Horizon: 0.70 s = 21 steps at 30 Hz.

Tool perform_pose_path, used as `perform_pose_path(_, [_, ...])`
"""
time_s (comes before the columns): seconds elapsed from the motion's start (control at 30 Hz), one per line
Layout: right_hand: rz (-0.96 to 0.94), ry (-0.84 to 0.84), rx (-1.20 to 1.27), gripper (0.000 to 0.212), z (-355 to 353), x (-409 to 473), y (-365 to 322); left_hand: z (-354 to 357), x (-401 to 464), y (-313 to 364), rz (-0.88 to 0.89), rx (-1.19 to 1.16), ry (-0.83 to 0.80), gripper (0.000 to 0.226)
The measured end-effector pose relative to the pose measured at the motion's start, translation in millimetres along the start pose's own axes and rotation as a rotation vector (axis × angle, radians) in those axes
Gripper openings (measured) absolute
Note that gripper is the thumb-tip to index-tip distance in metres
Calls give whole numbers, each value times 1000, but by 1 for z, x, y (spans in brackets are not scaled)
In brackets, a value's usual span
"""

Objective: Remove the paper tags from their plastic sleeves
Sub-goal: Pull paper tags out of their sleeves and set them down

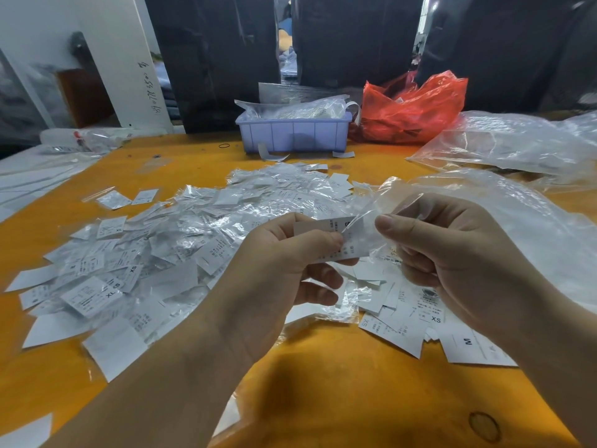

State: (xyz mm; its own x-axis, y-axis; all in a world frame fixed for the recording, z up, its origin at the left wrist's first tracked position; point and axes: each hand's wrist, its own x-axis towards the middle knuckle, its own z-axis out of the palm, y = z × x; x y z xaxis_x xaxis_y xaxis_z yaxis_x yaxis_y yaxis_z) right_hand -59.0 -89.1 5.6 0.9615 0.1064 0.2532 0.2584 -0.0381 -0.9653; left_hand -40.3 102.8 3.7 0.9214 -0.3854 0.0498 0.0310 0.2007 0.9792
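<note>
My left hand [287,263] pinches a white paper tag [336,240] between thumb and fingers, above the table's middle. My right hand [452,253] pinches the clear plastic sleeve [371,221] at the tag's right end. The tag looks partly out of the sleeve. A wide heap of sleeved tags [181,240] covers the orange table [323,383] to the left and behind my hands. Bare paper tags [420,321] with size letters lie under my right hand.
A pale blue tray [292,135] holding plastic and tags stands at the back centre, with a red plastic bag [410,108] to its right. Large clear bags [517,195] lie at the right. A white board [106,59] leans at the back left.
</note>
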Motion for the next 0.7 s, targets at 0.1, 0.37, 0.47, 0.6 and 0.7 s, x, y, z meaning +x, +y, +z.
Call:
perform_pose_path(0.1, [-4,4,-5,23,1,0,-2,0,1,-1,2,1,6,10])
perform_pose_path(0.37, [17,161,51,29,-6,2,-6,-1,1,-2,23,23,-23,4])
perform_pose_path(0.47, [25,168,26,31,-5,3,-5,-1,1,-1,24,27,-34,13])
perform_pose_path(0.6, [21,149,14,28,-4,2,-4,0,1,-1,23,25,-21,8])
perform_pose_path(0.7, [3,88,18,26,-1,1,-5,0,1,0,15,30,3,6])
